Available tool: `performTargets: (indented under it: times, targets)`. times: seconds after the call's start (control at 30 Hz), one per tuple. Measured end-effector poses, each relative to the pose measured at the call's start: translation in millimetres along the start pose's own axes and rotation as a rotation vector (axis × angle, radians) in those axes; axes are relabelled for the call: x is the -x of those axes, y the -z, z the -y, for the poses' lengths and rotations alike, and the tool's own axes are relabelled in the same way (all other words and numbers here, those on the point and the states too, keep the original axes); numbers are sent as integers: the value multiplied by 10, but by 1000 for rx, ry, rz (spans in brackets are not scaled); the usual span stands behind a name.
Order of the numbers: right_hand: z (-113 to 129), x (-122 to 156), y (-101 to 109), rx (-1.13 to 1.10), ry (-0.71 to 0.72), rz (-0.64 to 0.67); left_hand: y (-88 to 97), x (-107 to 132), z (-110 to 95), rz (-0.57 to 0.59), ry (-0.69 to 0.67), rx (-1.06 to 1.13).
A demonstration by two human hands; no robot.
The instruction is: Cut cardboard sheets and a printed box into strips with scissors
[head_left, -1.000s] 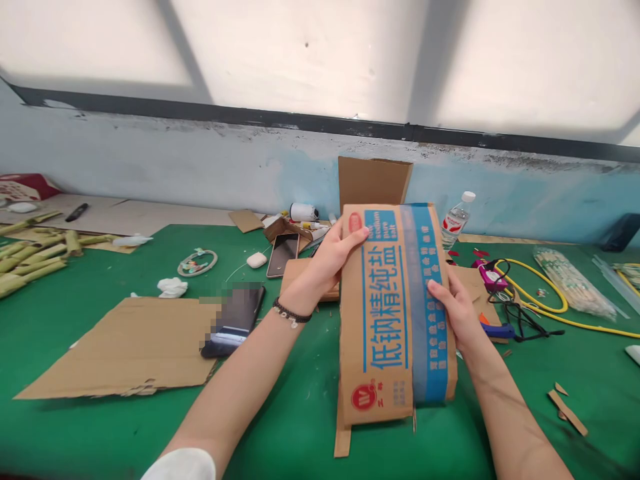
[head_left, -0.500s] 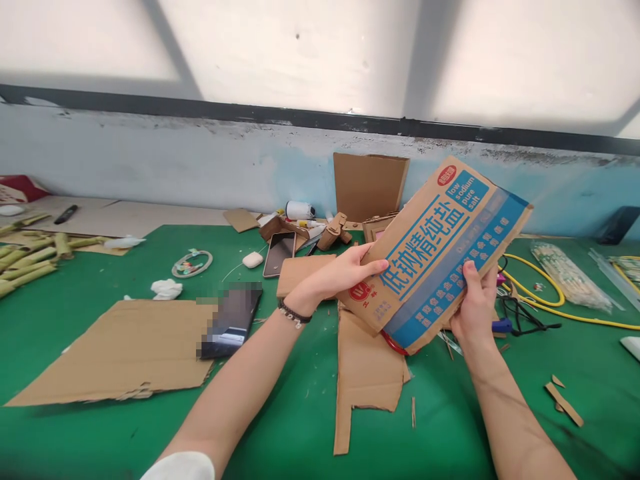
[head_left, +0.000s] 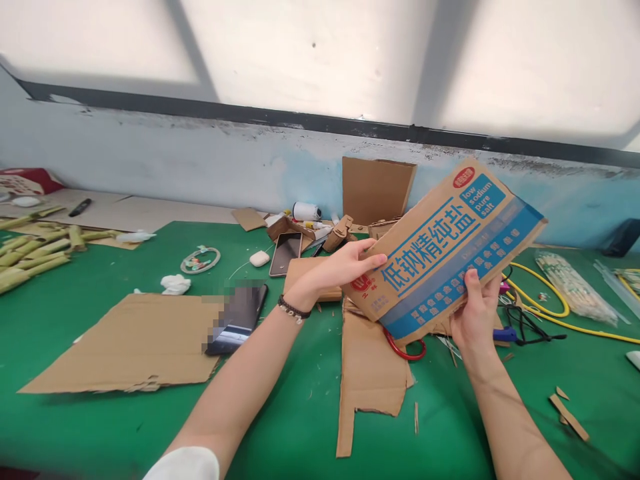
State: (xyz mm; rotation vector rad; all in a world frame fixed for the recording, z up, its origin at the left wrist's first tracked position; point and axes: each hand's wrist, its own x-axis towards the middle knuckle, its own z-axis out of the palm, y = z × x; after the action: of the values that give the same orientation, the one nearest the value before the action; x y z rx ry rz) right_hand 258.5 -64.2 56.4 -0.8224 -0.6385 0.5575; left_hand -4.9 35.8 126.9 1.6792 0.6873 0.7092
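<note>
Your arms (head_left: 250, 373) stretch forward, your left hand (head_left: 346, 268) and right hand (head_left: 476, 321) both closed in a grip, thumbs (head_left: 472, 287) uppermost.

Craft workshop, green worktable (head_left: 280, 420), cardboard offcuts (head_left: 569, 417), 1 bag of thin sticks (head_left: 575, 287), scuffed wall (head_left: 225, 160)

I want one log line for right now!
left hand: gripping printed cardboard | right hand: gripping its lower edge | printed cardboard: tilted, above green table

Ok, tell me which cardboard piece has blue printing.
The piece held between left hand and right hand. Blue lettering and a blue band set it apart; the sheet by the wall and the flat sheet at left show plain brown.
</note>
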Motion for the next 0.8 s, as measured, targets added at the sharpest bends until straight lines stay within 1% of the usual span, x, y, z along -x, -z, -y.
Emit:
performTargets:
  times: [0.07,0.17,0.27,0.33,0.37,0.43,0.5,0.63,0.7,0.8]
  targets:
    - [42,-48,23,-77,-24,5,98,11,-34,-52,13,55]
    - [91,-130,67,-191,-75,13,198,1,-22,-109,26,215]
    - [74,-183,106,-272,-154,7,182,-56,67,-70,-27,336]
    - [21,-195,125,-305,-215,8,133,-100,126,-63,-80,336]
    - [-14,-194,133,-317,-245,7,111,-115,145,-78,-108,321]
    - [-88,-181,142,-331,-307,10,86,-127,157,-135,-158,286]
    - [-153,-155,144,-332,-369,29,95,-121,148,-221,-207,253]
    - [-234,-88,130,-292,-459,117,156,-127,151,-382,-296,223]
    - [-265,-56,121,-277,-487,154,168,-150,173,-424,-311,244]
    - [-321,-10,109,-245,-506,191,139,-179,192,-438,-291,325]
